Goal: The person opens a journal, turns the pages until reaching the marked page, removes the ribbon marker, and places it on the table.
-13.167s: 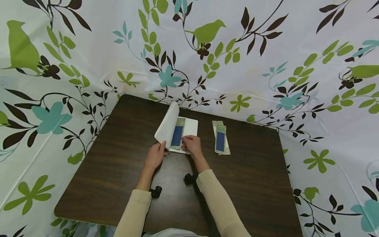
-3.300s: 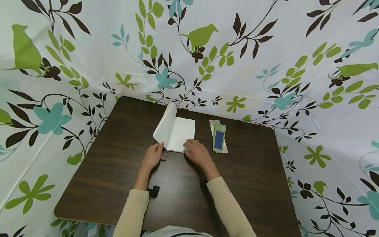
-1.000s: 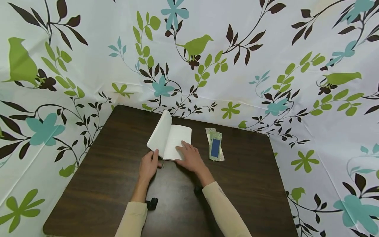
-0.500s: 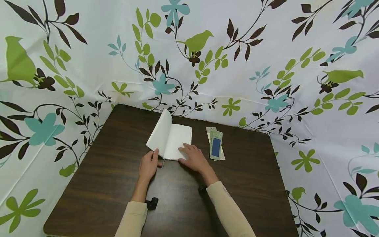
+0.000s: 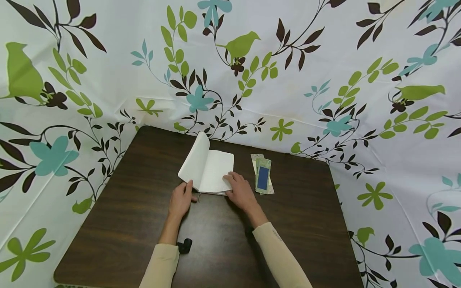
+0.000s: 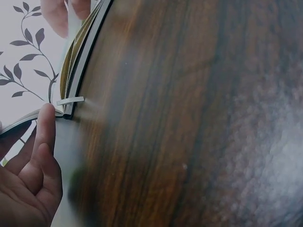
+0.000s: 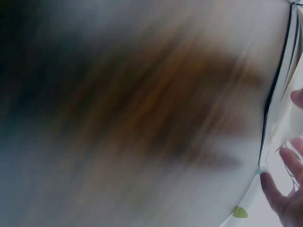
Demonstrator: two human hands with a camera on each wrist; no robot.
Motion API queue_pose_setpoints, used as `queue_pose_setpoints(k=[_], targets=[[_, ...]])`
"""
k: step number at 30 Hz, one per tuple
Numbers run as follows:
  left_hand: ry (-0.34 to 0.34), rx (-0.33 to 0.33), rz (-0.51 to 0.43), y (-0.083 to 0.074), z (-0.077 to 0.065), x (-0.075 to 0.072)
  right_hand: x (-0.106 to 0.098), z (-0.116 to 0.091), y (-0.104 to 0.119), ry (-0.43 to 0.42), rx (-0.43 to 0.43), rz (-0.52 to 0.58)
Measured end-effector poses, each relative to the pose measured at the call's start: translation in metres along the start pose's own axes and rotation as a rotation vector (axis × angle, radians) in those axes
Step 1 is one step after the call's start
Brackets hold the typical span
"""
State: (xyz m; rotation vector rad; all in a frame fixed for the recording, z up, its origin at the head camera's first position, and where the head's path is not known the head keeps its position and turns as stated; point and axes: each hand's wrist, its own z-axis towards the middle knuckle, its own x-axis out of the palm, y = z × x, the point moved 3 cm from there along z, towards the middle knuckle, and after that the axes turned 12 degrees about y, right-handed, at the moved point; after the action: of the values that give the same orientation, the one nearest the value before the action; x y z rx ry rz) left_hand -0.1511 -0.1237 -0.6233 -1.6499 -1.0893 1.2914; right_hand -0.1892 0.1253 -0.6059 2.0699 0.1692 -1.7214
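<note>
An open notebook (image 5: 216, 170) with white pages lies toward the back of the table, its left side raised at a slant. My left hand (image 5: 181, 199) grips the raised side at its lower edge, thumb on the page and fingers behind. A short ribbon end (image 6: 71, 100) sticks out at the spine in the left wrist view. My right hand (image 5: 241, 191) pinches the lower right corner of a page, which lifts a little off those beneath. In the right wrist view, its fingers (image 7: 277, 189) stand by the page edges.
Right of the notebook lie overlapping narrow slips; the top one (image 5: 263, 176) is pale green with a blue rectangle. The dark wood table (image 5: 119, 224) ends at a patterned cloth (image 5: 306, 100) behind it. A black wrist camera (image 5: 185, 246) sits on my left forearm.
A blue-and-green slip lay on the open notebook 13.2 s ago; now only white page shows there. My right hand, flat on the page a second ago, has slid right to its corner and lifted it.
</note>
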Motion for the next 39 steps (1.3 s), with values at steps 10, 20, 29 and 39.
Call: queue_pose_setpoints(k=[10,20,29,39], targets=[[0.004,-0.011,-0.008,-0.004,-0.001,0.001,0.008,0.012,0.006,-0.049,0.273,0.236],[0.038,-0.033,-0.013,-0.002,0.0,0.0,0.01,0.021,0.057,-0.015,0.048,0.264],[0.069,-0.003,-0.028,-0.003,-0.001,0.0,0.022,0.021,0.079,0.085,-0.059,0.178],[0.016,0.028,0.03,-0.006,0.001,0.002,0.023,0.013,0.087,0.071,-0.132,0.171]])
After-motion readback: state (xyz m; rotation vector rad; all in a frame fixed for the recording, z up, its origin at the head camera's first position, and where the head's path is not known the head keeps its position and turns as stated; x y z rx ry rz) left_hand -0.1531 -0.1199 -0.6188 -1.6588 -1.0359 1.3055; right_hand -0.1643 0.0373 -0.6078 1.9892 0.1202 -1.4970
